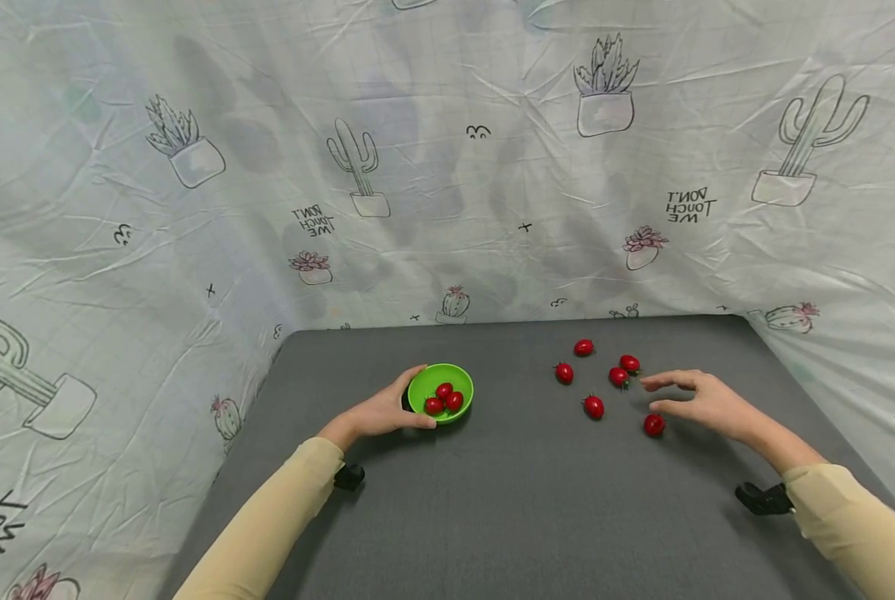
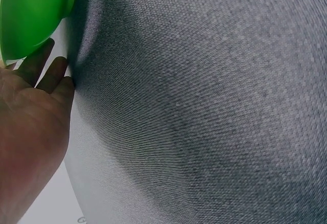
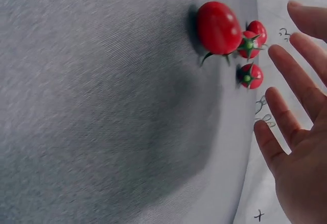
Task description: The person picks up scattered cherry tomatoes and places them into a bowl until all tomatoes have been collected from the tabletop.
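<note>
On the left of the table, a green bowl [image 1: 462, 372] holds three red cherry tomatoes [image 1: 454, 402]. My left hand [image 1: 380, 412] grips the bowl's left side, thumb at the near rim and a finger at the far rim. In the left wrist view, the fingers of the left hand [image 2: 36, 98] reach under the bowl's side [image 2: 33, 17]. My right hand [image 1: 710, 406] hovers over the right side, fingers spread and nothing held. Just below its fingers lies a single cherry tomato [image 1: 653, 425], also large in the right wrist view as a red tomato [image 3: 218, 28].
Several more cherry tomatoes lie loose left of and beyond the right hand, among them a near tomato [image 1: 593, 407] and a far tomato [image 1: 584, 347]. The dark grey table [image 1: 507, 500] meets a white cloth [image 1: 432, 167] with cactus drawings at its back and sides.
</note>
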`<action>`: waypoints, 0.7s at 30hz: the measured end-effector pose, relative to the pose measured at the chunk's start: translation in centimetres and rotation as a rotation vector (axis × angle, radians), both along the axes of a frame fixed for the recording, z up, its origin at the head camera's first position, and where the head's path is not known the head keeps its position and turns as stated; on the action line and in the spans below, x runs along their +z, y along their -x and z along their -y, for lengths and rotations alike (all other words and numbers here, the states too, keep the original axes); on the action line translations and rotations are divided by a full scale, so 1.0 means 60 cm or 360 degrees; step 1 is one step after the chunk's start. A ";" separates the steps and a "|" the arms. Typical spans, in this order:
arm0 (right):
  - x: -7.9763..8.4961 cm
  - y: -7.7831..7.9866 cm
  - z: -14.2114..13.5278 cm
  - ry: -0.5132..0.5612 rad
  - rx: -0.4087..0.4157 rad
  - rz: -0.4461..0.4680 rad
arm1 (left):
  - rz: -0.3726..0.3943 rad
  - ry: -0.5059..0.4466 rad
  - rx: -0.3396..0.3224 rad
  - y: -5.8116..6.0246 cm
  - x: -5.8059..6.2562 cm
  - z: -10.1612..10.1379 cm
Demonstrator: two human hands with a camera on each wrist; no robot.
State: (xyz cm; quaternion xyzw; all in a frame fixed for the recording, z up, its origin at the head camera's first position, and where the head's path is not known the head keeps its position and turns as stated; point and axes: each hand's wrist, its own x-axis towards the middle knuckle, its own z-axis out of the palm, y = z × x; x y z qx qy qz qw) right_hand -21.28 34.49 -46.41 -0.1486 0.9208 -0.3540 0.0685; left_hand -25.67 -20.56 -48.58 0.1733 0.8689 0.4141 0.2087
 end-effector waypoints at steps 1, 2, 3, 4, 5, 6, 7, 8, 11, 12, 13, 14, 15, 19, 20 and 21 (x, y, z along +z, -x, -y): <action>-0.002 -0.002 -0.002 -0.0009 0.0001 0.0004 | -0.0002 0.0002 0.0000 0.000 0.000 0.000; -0.004 -0.003 -0.004 -0.0016 0.0007 0.0008 | -0.0004 0.0005 0.0000 0.001 0.000 0.000; -0.006 -0.004 -0.005 -0.0021 0.0015 0.0010 | -0.0004 0.0005 -0.0001 0.001 0.000 0.000; -0.008 -0.005 -0.006 -0.0029 0.0017 0.0013 | -0.0003 0.0004 -0.0001 0.001 0.000 0.000; -0.010 -0.006 -0.007 -0.0038 0.0019 0.0008 | -0.0001 0.0003 -0.0002 0.001 -0.001 0.000; -0.013 -0.007 -0.009 -0.0044 0.0022 0.0006 | 0.0001 0.0001 -0.0003 0.002 -0.001 0.000; -0.015 -0.008 -0.010 -0.0047 0.0028 0.0005 | 0.0003 -0.0001 -0.0003 0.002 -0.001 0.000; -0.017 -0.008 -0.010 -0.0046 0.0036 0.0003 | 0.0007 -0.0004 -0.0004 0.002 -0.001 0.000; -0.023 -0.009 -0.012 -0.0032 0.0074 -0.0013 | 0.0009 -0.0008 -0.0004 0.002 0.000 0.001; -0.024 -0.009 -0.013 -0.0024 0.0085 -0.0014 | 0.0009 -0.0008 -0.0003 0.002 0.000 0.000; -0.026 -0.008 -0.014 -0.0015 0.0097 -0.0017 | 0.0008 -0.0006 -0.0004 0.002 0.000 0.000; -0.027 -0.008 -0.015 -0.0008 0.0110 -0.0020 | 0.0007 -0.0006 -0.0004 0.002 0.000 0.000; -0.028 -0.008 -0.015 -0.0003 0.0122 -0.0021 | 0.0007 -0.0006 -0.0004 0.002 0.000 0.000; -0.032 -0.007 -0.016 -0.0003 0.0153 -0.0019 | -0.0001 -0.0002 -0.0004 0.003 0.000 0.000; -0.033 -0.006 -0.017 -0.0007 0.0163 -0.0019 | -0.0002 -0.0004 -0.0003 0.003 0.000 0.000; -0.033 -0.005 -0.017 -0.0011 0.0173 -0.0021 | 0.0000 -0.0004 -0.0002 0.003 0.000 0.000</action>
